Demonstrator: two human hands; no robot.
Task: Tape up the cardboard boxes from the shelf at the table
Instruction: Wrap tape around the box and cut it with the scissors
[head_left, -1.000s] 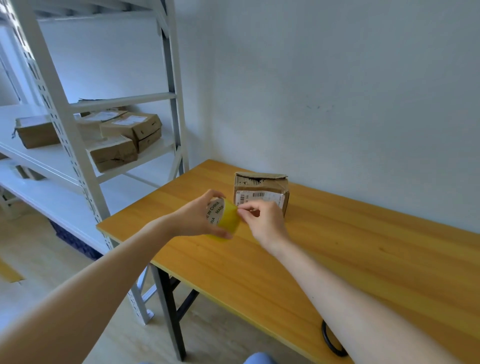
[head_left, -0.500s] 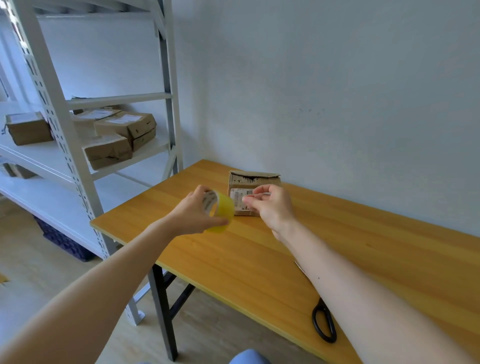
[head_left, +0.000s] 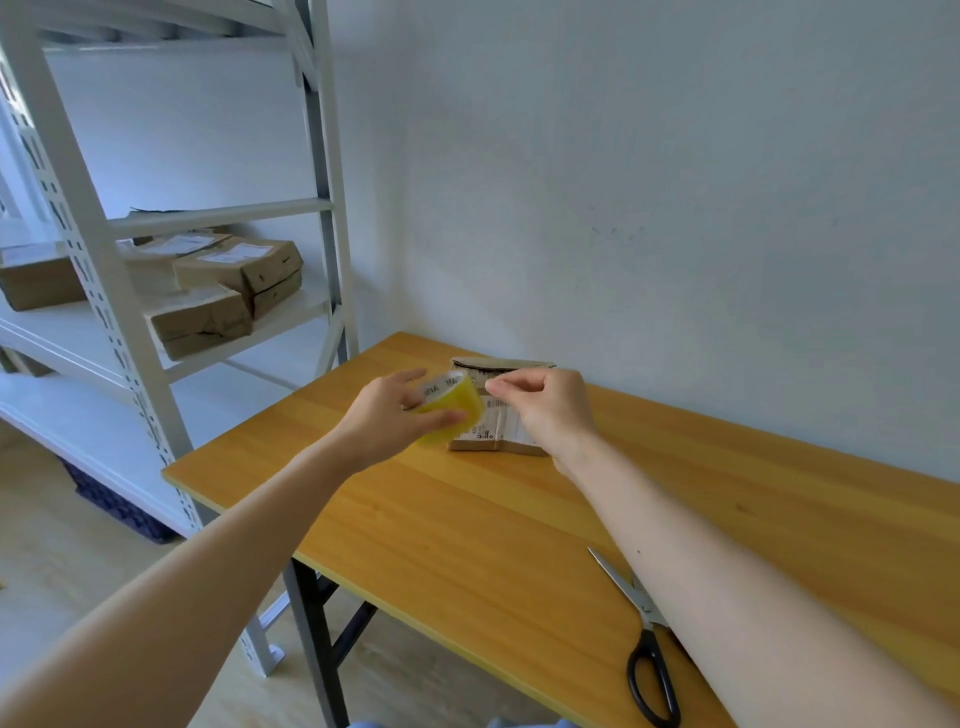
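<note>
A small worn cardboard box (head_left: 501, 434) with a white label stands at the far side of the wooden table (head_left: 467, 530), near the wall. My left hand (head_left: 387, 421) grips a yellow roll of tape (head_left: 452, 408) in front of the box's left part. My right hand (head_left: 545, 408) is just right of the roll, its thumb and forefinger pinched together near the roll's edge, apparently on the tape's loose end. Both hands hide much of the box's front.
Black-handled scissors (head_left: 641, 642) lie on the table by my right forearm. A white metal shelf (head_left: 93, 291) at the left carries several more cardboard boxes (head_left: 236, 270). The wall runs close behind the table.
My hands have drawn a little apart, the right one rising off the roll with its pinch kept. The view has tipped down, bringing the scissors into sight.
</note>
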